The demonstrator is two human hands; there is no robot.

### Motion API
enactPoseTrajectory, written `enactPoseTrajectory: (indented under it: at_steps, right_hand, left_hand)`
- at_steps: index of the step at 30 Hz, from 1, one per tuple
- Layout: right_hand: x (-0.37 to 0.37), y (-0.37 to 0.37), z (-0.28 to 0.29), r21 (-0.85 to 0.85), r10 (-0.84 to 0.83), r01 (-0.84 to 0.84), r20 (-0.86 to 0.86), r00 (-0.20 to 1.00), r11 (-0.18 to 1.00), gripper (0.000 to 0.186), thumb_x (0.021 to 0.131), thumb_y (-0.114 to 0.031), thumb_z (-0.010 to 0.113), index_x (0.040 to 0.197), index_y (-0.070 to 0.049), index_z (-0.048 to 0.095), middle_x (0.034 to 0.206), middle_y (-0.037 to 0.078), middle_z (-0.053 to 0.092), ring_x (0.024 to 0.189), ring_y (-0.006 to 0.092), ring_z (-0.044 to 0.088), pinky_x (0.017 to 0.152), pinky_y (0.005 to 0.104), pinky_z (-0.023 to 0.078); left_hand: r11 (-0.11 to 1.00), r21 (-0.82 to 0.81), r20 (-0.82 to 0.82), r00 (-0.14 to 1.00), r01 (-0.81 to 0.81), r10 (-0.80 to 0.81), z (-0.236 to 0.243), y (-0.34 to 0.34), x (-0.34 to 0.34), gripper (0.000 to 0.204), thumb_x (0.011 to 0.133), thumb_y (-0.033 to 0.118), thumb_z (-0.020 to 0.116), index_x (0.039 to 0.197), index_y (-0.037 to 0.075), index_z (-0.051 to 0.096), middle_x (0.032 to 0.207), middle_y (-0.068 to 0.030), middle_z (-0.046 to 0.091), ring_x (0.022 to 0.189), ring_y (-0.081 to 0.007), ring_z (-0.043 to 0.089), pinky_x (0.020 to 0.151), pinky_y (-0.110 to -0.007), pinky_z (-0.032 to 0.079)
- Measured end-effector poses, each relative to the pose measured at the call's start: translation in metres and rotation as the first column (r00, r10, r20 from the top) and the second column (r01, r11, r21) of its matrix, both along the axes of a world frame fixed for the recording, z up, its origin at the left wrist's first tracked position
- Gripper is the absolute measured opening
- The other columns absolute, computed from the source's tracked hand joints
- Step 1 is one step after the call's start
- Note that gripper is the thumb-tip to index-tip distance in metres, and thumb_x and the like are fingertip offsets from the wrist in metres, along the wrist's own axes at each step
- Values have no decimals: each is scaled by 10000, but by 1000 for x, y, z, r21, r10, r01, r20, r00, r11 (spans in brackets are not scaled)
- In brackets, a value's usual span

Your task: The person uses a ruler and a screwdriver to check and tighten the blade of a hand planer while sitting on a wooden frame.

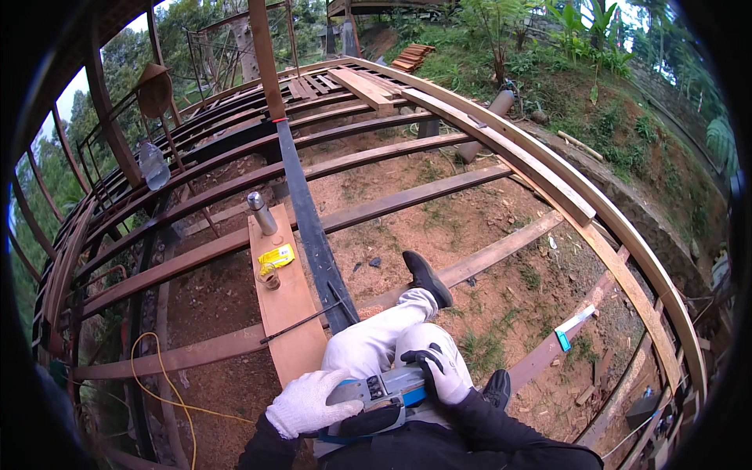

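Note:
A blue-and-grey handheld power tool (403, 381) rests across my lap; its exact kind is unclear, though it resembles an electric planer or belt sander. My left hand (307, 404), in a white knit glove, holds its left end with the thumb over the top. At the other end, my right hand (443, 377), in a white glove with dark fingers, grips the body. Much of the tool's underside is hidden. Left of my knees lies a board (296, 333), bearing a steel flask (262, 213), a yellow packet (276, 258), a small brown cup (270, 280) and a dark metal bar (305, 322).
Wooden joists (415, 198) span soil and wood chips below me. A dark beam (301, 204) runs ahead. Curved planks (501, 149) edge the frame on the right, near a handsaw (573, 327). A yellow cord (168, 384) lies at left; a water bottle (153, 166) is farther off.

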State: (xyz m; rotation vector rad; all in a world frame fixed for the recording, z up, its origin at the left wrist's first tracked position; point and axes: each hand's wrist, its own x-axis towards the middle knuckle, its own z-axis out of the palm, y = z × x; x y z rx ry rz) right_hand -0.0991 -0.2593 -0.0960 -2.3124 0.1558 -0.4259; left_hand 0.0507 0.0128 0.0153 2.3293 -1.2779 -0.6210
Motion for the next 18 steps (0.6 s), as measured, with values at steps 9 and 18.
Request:
enactPoseTrajectory:
  at_steps: [9,18]
  right_hand:
    - [-57,22,23,690,-97,42,41,994,722,308,994,-67,518,1251,39,650,1208,104,688,1104,154,611,987,282,464]
    - [-113,29,22,717,-271,130,85,959,685,382,884,-90,574,1227,66,640,1198,148,686,1140,220,641,1016,326,470]
  left_hand:
    - [992,-14,-12,992,122,-122,8,-5,-28,765,904,646,647,1390,58,593,1240,-252,651,1179,-415,627,1013,-460,496]
    - [965,-12,102,961,260,-258,31,-22,-51,813,856,687,660,1379,67,605,1291,-227,637,1153,-401,640,998,-474,502]
